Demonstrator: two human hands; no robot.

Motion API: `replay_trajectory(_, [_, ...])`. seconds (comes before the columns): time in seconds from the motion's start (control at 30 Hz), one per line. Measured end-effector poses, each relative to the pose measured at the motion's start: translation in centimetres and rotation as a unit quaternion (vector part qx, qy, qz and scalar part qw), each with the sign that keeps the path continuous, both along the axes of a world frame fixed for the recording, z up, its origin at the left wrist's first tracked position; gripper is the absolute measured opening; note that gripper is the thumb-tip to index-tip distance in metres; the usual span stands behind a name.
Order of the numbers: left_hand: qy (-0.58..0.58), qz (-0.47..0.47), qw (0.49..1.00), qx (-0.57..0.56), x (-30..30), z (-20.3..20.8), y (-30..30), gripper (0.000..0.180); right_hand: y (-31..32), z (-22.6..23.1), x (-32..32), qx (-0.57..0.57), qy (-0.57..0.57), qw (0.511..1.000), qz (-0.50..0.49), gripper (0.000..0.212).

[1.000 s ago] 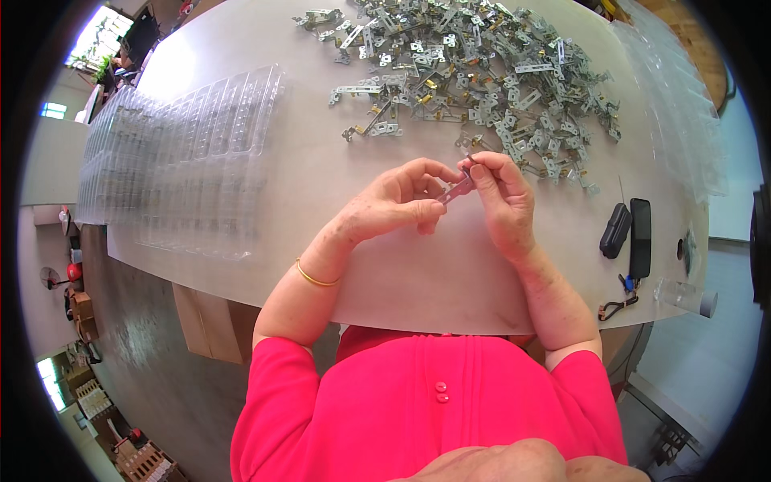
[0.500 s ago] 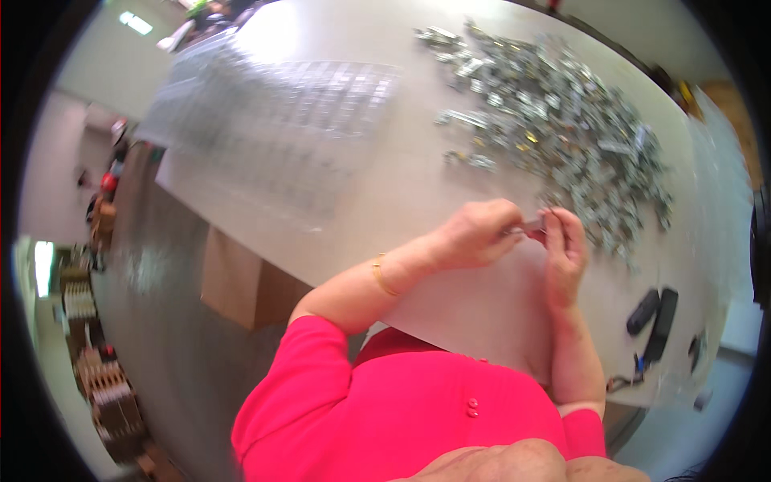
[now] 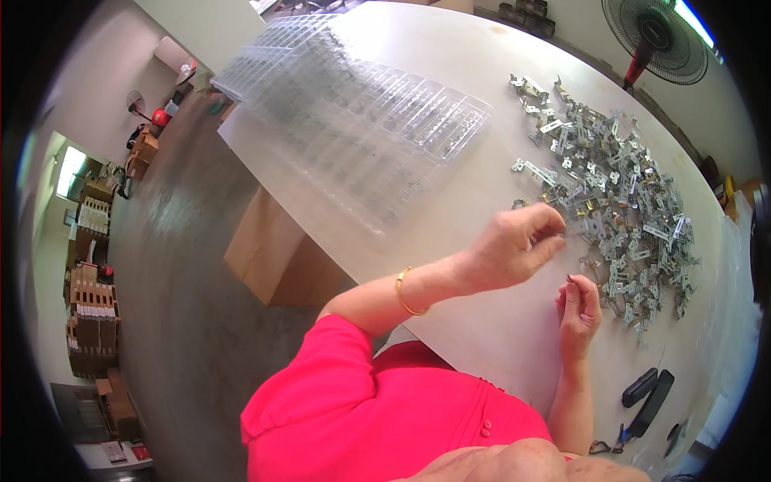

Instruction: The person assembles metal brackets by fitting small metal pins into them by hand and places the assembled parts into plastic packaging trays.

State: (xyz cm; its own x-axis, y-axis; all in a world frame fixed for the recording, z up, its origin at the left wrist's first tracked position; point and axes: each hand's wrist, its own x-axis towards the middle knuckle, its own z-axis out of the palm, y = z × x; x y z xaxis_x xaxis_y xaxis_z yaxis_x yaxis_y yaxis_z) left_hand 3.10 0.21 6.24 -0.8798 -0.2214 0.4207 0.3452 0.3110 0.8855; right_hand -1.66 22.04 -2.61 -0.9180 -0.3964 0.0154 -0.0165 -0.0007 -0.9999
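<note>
My left hand, a gold bracelet on its wrist, is raised over the table at the near left edge of a pile of small silver metal brackets. Its thumb and fingers are curled into a pinch; a blurred silvery shape lies just past the fingertips, and I cannot tell whether they hold it. Lower and to the right is my right hand, closed, with thumb against forefinger. A tiny dark spot shows at its fingertips, too small to name. The two hands are apart.
Clear plastic trays with compartments cover the table's far left. Near the right edge lie a black pouch-like case and pliers-like handles. A cardboard box stands below the left edge. A fan stands beyond the table.
My hands, which were together at a small reddish piece, have separated. The left is now beside the brackets, the right lower down. The view has shifted, bringing the fan into sight.
</note>
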Motion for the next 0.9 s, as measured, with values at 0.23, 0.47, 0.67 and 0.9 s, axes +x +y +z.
replay_trajectory(0.23, [-0.02,0.184,0.98,-0.074,1.5,3.0,-12.1,0.014,0.1,-0.4,-0.4,0.001,0.014,1.0,0.003,0.01])
replay_trajectory(0.47, [-0.079,0.389,0.903,-0.163,1.9,2.2,-33.2,0.019,-0.3,-0.3,-0.2,0.024,0.05,0.998,0.007,0.01])
replay_trajectory(0.67, [-0.224,0.464,0.827,-0.224,-0.8,0.2,-41.3,0.025,-0.5,-0.4,-0.3,0.05,0.077,0.996,0.002,0.009])
replay_trajectory(0.9, [-0.317,0.465,0.76,-0.325,-3.8,-1.9,-44.9,0.024,-0.8,-0.1,-0.2,0.08,0.098,0.992,-0.009,0.009])
